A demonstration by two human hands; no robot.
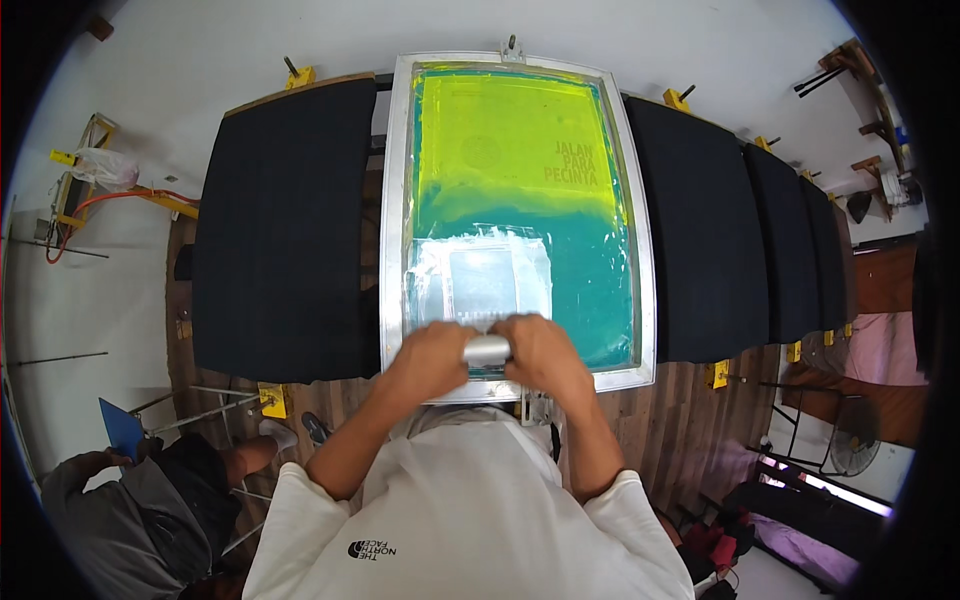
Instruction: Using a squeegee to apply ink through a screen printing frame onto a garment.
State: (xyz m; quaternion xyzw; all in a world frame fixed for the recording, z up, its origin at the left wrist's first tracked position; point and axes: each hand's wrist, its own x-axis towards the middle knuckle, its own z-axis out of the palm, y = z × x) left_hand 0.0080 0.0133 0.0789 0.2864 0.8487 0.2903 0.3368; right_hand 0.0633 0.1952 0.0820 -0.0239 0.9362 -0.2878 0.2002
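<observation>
Both my hands are closed around the silver handle of a squeegee (pixel 488 349) at the near end of a screen printing frame. My left hand (pixel 430 358) wraps its left part and my right hand (pixel 543 355) its right part; the blade is hidden beneath them. The frame (pixel 644 310) has a silver metal rim. Its mesh is bright yellow-green at the far end and teal (pixel 595 290) nearer me. Just beyond my hands lies a whitish, smeared rectangular patch (pixel 482 275). Lettering shows at the far right of the mesh.
Black cloth-covered boards stand left (pixel 285 230) and right (pixel 695 230) of the frame, with yellow clamps (pixel 273 400) at their ends. A person (pixel 135 510) holding a blue flat panel (pixel 121 429) is at lower left. A fan (pixel 853 437) stands at lower right.
</observation>
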